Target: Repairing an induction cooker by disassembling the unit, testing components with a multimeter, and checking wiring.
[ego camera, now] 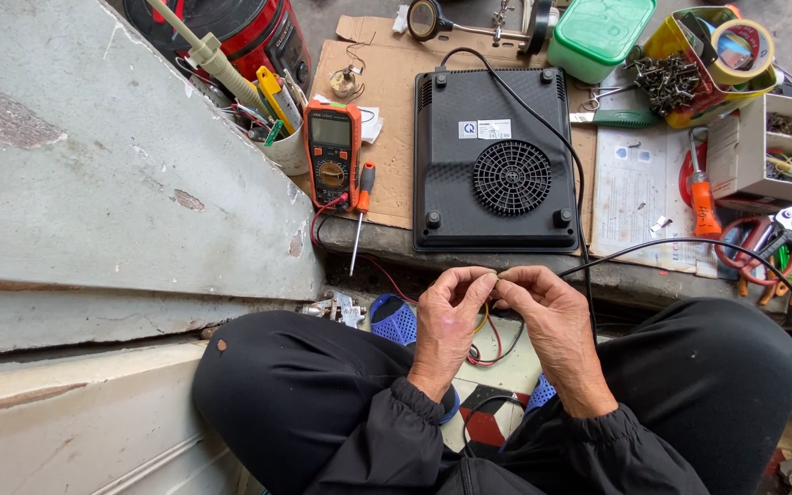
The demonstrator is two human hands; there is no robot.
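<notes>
Black power cord (pixel 689 244) end pinched between left hand (pixel 448 310) – right hand (pixel 547 307) grip

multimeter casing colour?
Orange casing around a dark face on the multimeter, lying on the cardboard sheet; clearest in the head view.

Whatever the fingers (pixel 486 282) pinch is too small to tell; the red cooker (pixel 249 32) is cut off at the top edge.

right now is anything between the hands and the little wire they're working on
Nothing visible: the left hand and right hand already pinch the thin wire between their fingertips, above the lap and in front of the overturned black induction cooker.
</notes>
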